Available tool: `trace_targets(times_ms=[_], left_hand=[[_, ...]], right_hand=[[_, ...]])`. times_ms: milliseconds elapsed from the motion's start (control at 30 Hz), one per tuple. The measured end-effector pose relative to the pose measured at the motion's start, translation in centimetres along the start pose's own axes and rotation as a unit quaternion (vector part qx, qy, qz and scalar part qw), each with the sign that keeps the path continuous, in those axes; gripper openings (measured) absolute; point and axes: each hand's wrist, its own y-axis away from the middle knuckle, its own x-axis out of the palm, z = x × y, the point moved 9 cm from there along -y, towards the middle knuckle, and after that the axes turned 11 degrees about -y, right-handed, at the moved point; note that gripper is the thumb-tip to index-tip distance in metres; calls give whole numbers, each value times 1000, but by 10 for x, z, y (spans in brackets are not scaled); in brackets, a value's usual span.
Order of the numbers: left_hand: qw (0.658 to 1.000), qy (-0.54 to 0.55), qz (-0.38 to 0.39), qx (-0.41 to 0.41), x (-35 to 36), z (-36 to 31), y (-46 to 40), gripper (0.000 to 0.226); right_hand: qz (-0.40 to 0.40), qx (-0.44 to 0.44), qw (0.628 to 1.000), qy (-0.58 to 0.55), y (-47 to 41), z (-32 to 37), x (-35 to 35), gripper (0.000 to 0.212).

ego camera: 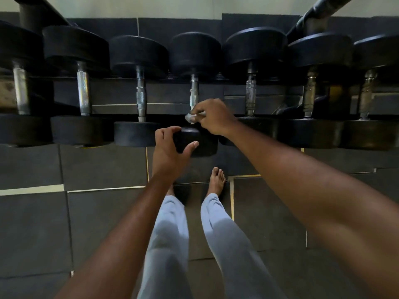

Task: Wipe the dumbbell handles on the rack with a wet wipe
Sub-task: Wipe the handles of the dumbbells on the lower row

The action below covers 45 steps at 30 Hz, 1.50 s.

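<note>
— Pinching the wet wipe in my right hand, low on the middle dumbbell's handle.
— And your left hand?
— Its grip curls round that dumbbell's near head on the rack.

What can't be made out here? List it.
- Head view: the lower handle of the middle dumbbell, hidden by the right hand and the wet wipe.
- Its near weight, partly covered by the left hand.
- The leftmost dumbbell, cut off by the frame edge.
</note>
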Motion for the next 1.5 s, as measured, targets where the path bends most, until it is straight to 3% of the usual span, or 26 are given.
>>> trace_targets(times_ms=[367, 500, 633, 800, 967, 1100, 1233, 1400, 1500], left_hand=[[999, 36, -14, 1, 12, 15, 11, 73], [999, 36, -11, 2, 16, 18, 9, 73], [999, 36, -8, 5, 15, 20, 9, 74], [999, 33, 2, -2, 13, 16, 9, 72], [999, 32, 14, -7, 12, 16, 9, 74], [999, 29, 13, -8, 13, 17, 8, 74], [1000, 25, 7, -3, 12, 16, 9, 73], [1000, 28, 9, -2, 11, 16, 9, 74], [1000, 29, 10, -1, 11, 15, 8, 74]], right_hand=[[54, -55, 990, 117, -11, 8, 4, 17], [88, -96, 965, 228, -27, 33, 20, 14], [138, -66, 943, 295, -48, 44, 38, 15], [99, -37, 971, 214, -34, 29, 25, 14], [62, 73, 992, 88, -15, -11, 9, 22], [52, 136, 984, 101, -22, -29, 10, 19], [69, 146, 974, 160, -30, -34, 17, 24], [68, 140, 981, 118, -28, -35, 11, 18], [20, 102, 994, 23, -23, -29, -1, 10]])
